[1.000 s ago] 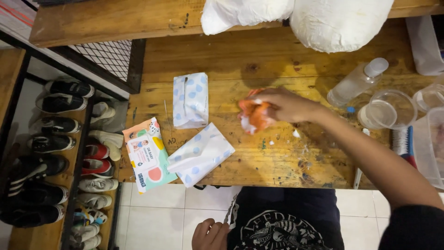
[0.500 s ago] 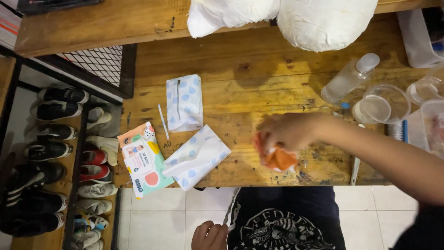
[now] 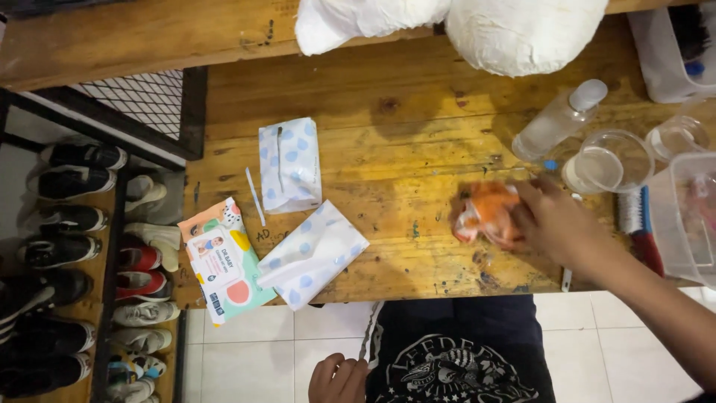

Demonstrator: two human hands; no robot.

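Note:
My right hand (image 3: 559,224) presses a crumpled orange and white cloth (image 3: 486,213) onto the wooden table (image 3: 388,157), at its right part near the front edge. The cloth is blurred by motion. My left hand (image 3: 339,379) rests low beside my dark printed shirt, below the table's front edge, with its fingers curled and nothing in it. Two white wipe packs with blue drops lie left of the cloth: one (image 3: 288,164) farther back, one (image 3: 312,254) at the front edge.
A colourful wipes pack (image 3: 222,261) overhangs the table's left front corner. A clear bottle (image 3: 559,119), clear cups (image 3: 608,160), a brush (image 3: 638,216) and a plastic tub (image 3: 690,216) crowd the right. White bags (image 3: 522,30) sit at the back. A shoe rack (image 3: 74,261) stands left.
My right hand has kept wiping with the orange cloth, going from mid-table toward the front edge and then right, toward the cups. My left hand stays low.

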